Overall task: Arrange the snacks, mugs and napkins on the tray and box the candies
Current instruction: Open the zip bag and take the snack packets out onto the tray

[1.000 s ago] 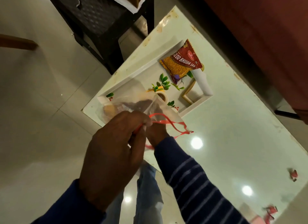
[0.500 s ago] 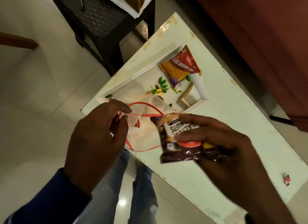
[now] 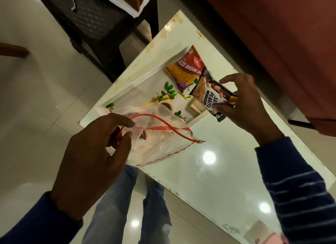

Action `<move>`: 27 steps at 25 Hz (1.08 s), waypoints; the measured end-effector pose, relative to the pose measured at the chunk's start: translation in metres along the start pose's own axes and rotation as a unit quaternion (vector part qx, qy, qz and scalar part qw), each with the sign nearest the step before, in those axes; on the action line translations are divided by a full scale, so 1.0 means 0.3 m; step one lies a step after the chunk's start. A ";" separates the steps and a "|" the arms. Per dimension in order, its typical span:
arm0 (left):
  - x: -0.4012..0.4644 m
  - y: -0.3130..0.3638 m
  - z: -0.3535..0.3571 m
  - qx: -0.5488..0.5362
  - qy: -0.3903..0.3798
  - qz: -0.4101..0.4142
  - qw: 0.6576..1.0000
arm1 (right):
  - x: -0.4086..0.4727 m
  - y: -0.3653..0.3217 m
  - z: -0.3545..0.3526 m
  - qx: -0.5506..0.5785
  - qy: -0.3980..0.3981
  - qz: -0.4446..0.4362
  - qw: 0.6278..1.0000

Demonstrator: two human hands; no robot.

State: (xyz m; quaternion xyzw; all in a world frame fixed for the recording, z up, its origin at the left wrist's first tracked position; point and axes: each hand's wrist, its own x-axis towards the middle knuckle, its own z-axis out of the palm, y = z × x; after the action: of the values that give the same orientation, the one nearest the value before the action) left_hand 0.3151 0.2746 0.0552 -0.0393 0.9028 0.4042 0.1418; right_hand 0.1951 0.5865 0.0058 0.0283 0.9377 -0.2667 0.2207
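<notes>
My left hand (image 3: pixel 94 153) grips a clear zip bag (image 3: pixel 160 144) with a red seal, held open over the table's near corner. My right hand (image 3: pixel 243 107) holds a dark packet of salted peanuts (image 3: pixel 211 96) above the white floral tray (image 3: pixel 138 84). A red and yellow Aloo Bhujia packet (image 3: pixel 185 71) lies flat at the tray's far end. Seen through the bag, a mug (image 3: pixel 166 107) stands on the tray. No napkins or candies can be made out.
The tray lies on a glossy white table (image 3: pixel 227 162) with worn edges. A dark stool (image 3: pixel 94 16) stands beyond the table's far corner, a red-brown sofa (image 3: pixel 281 35) along its right side. A pale box (image 3: pixel 261 233) sits at the table's near right end.
My right hand drew the peanut packet out of the bag and carried it right and away, over the tray. My left hand kept hold of the bag.
</notes>
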 end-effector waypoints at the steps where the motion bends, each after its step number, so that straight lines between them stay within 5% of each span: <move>1: 0.000 -0.002 0.000 -0.001 -0.001 0.002 1.000 | 0.029 0.027 0.007 0.020 -0.010 0.003 1.000; 10: 0.009 0.012 -0.006 0.000 -0.036 0.007 0.999 | 0.259 0.128 0.109 0.099 -0.179 0.097 0.974; 14: 0.017 0.023 -0.007 -0.029 -0.041 -0.003 0.999 | 0.247 0.061 0.100 -0.050 -0.033 0.078 0.995; 17: 0.019 0.046 0.000 -0.045 -0.024 -0.013 0.999 | 0.072 -0.121 0.033 0.105 0.048 0.000 0.993; 19: 0.016 0.062 0.013 -0.044 -0.010 -0.015 0.999 | -0.101 -0.247 0.002 0.284 -0.077 -0.063 0.954; 21: 0.014 0.067 0.029 -0.027 0.007 -0.006 1.000 | -0.239 -0.337 0.040 0.334 -0.243 -0.076 0.908; 25: 0.011 0.081 0.051 0.049 0.059 0.018 0.997 | -0.241 -0.398 0.257 0.093 -0.315 -0.035 0.944; 27: 0.011 0.091 0.061 0.081 0.077 0.027 0.993 | -0.202 -0.385 0.363 0.077 -0.382 0.026 0.921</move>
State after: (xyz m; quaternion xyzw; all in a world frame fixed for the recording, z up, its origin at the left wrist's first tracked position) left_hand 0.3109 0.3065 0.0623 -0.0341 0.9415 0.3293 0.0637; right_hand 0.2735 0.4358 0.0054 -0.0344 0.7580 -0.3225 0.5658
